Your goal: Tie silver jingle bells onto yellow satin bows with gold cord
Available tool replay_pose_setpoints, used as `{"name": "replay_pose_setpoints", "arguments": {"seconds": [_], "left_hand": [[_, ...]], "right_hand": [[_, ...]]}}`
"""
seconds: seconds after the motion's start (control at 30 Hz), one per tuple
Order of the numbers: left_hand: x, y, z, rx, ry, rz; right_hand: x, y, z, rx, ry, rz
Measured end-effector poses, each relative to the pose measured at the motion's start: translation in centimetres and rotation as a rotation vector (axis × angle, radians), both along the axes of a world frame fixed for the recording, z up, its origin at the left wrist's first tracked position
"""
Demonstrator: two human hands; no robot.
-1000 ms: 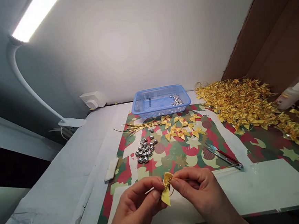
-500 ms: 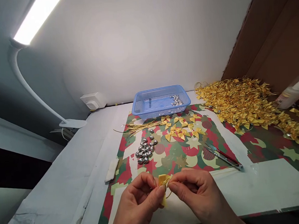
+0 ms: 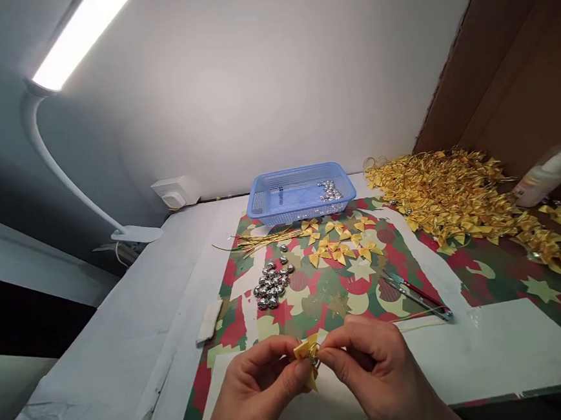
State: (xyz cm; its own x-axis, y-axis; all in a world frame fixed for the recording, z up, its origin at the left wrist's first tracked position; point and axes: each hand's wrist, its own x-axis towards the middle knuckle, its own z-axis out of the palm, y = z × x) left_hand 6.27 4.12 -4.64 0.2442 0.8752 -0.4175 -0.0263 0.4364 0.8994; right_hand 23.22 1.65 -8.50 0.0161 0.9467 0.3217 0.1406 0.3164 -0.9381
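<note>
My left hand (image 3: 262,383) pinches a yellow ribbon bow (image 3: 302,350) between thumb and fingers, low in the view, with one tail hanging below. Close beside it, my right hand (image 3: 377,364) is closed, thumb against fingertip, on a thin gold cord (image 3: 315,349) that loops at the bow's middle. Something small and silvery shows at the bow's centre, partly covered by my fingers. Beyond the hands lie a cluster of silver jingle bells (image 3: 269,285), several loose yellow bows (image 3: 342,252) and a bundle of gold cords (image 3: 261,240).
A blue basket (image 3: 303,215) holding small silver bells stands by the wall. At right are a big heap of gold bows (image 3: 454,190), a spray bottle (image 3: 545,179) and tweezers (image 3: 421,301) beside a red-handled tool (image 3: 417,288). A white pad (image 3: 209,321) and lamp (image 3: 58,169) are left.
The bow has turned in my left fingers, and the cord loop now sits tighter against its middle. Both hands stay close together, a little lower in the view.
</note>
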Motion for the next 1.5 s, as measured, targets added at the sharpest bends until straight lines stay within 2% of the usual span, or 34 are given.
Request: {"name": "replay_pose_setpoints", "arguments": {"seconds": [0.1,0.23,0.47,0.77,1.0,1.23,1.4,1.5], "left_hand": [[0.0,0.0,0.0,0.058,0.041,-0.033],[0.2,-0.1,0.1,0.089,0.060,-0.025],[0.6,-0.4,0.7,0.132,0.098,0.033],[0.9,-0.5,0.8,0.156,0.067,0.018],[1.1,-1.1,1.3,0.133,-0.046,0.033],[1.3,-1.7,1.6,0.111,-0.166,-0.028],[1.4,-1.7,1.4,0.149,-0.107,0.020],[1.6,-1.9,1.5,0.168,-0.032,0.109]], "right_hand": [[0.2,-0.2,-0.2,0.137,-0.089,-0.030],[0.9,-0.5,-0.1,0.311,-0.234,-0.148],[2.5,-0.4,0.8,0.422,-0.418,-0.235],[2.6,-1.4,1.5,0.373,-0.412,-0.344],[3.3,-1.4,1.6,0.182,-0.277,-0.251],[4.3,-2.0,1.4,0.109,-0.296,-0.233],[5.8,-2.4,1.5,0.094,-0.327,-0.157],[8.3,-3.3,1.2,0.129,-0.407,-0.263]]}}
